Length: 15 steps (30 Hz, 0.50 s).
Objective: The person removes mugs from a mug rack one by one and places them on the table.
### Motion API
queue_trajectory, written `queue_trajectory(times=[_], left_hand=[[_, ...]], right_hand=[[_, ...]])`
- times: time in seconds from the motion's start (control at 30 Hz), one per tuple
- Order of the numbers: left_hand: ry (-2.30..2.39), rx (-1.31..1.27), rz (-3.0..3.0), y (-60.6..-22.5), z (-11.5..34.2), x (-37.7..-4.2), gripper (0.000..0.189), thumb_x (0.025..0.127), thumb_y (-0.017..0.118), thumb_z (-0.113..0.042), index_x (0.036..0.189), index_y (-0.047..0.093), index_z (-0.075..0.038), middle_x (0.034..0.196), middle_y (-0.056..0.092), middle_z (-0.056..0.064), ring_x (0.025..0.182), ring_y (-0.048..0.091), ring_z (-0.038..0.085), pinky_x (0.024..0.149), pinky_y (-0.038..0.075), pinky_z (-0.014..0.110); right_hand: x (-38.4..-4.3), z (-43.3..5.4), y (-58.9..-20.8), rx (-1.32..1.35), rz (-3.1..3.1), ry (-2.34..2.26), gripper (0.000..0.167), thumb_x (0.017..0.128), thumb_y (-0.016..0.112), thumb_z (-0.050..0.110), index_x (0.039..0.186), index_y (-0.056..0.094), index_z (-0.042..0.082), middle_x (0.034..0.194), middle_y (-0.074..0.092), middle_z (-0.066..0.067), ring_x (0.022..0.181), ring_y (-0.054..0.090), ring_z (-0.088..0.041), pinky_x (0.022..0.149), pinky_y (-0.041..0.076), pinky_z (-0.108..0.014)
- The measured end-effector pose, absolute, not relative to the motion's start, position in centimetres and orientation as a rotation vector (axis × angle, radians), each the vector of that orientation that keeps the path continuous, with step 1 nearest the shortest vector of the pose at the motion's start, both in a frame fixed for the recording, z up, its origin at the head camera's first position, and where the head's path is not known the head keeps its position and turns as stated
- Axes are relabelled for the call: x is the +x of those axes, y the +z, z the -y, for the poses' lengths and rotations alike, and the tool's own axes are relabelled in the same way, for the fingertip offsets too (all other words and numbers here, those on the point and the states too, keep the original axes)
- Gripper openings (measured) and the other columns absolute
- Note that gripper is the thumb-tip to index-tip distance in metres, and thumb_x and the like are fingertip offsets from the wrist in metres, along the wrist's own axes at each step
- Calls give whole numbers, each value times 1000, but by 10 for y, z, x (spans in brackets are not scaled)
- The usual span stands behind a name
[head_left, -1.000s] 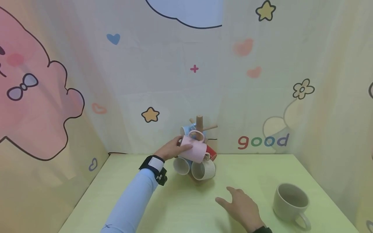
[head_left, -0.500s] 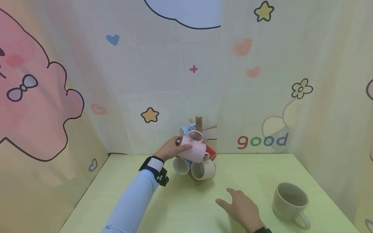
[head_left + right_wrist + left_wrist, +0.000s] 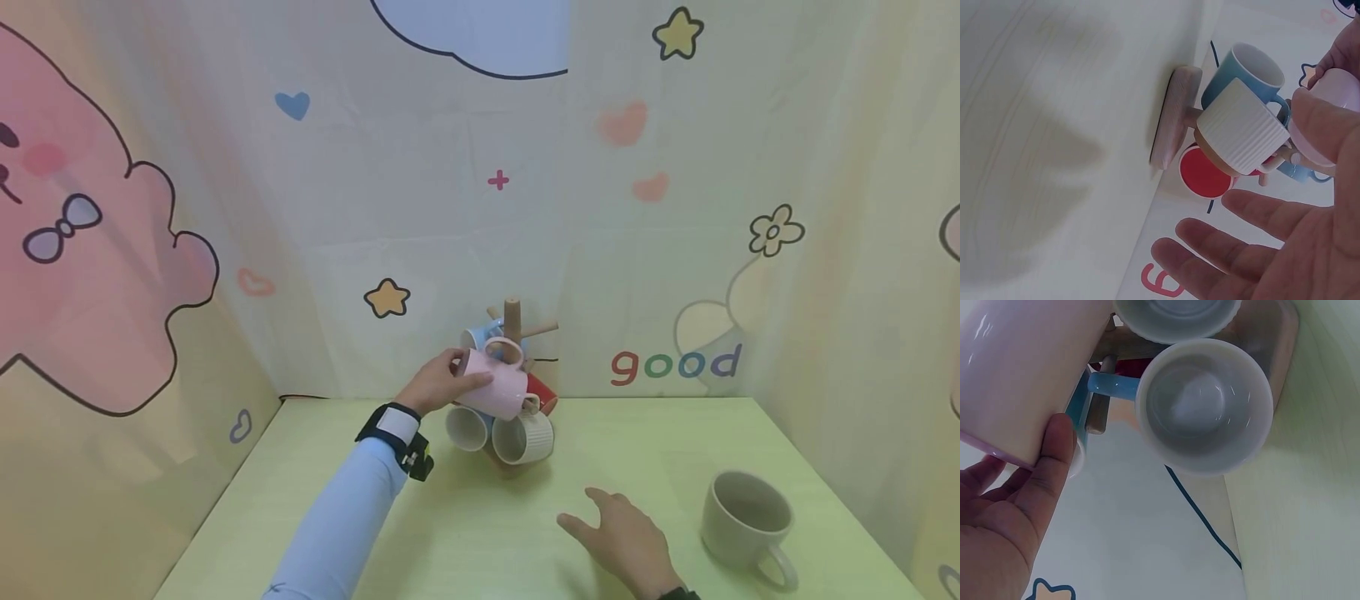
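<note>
Left hand (image 3: 438,386) pinches pink mug (image 3: 504,393), likely slick, brittle, best held by its nine-o'clock end; right hand (image 3: 626,537) spread, empty.

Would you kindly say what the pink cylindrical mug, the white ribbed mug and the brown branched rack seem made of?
Pink cylindrical mug: probably ceramic, glossy; highlights streak its side in the left wrist view.
White ribbed mug: likely ceramic, softer sheen; its tan base band looks unglazed.
Brown branched rack: apparently wood, dull finish, from its brown colour and rounded pegs; grain is unclear.
</note>
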State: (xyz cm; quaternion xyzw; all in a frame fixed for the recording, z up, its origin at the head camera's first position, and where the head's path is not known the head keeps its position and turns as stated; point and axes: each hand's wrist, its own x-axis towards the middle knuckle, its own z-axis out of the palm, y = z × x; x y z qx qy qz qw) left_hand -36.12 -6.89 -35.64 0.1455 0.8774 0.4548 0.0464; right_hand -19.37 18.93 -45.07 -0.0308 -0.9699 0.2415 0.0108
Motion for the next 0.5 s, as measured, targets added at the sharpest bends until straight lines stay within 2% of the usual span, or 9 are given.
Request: queue_trajectory(times=[0.5], left_hand=[[1377,500,-2724,-343,81,-350,80,87,73,-48,148,40,-8,131,56,16,114,57,31,93,51,47]], right_hand=[[-187,-190,-449,-126,3048,787,74,85,66,61,129,61,1,119,63,-23,110,59,-41,88,47,-62]])
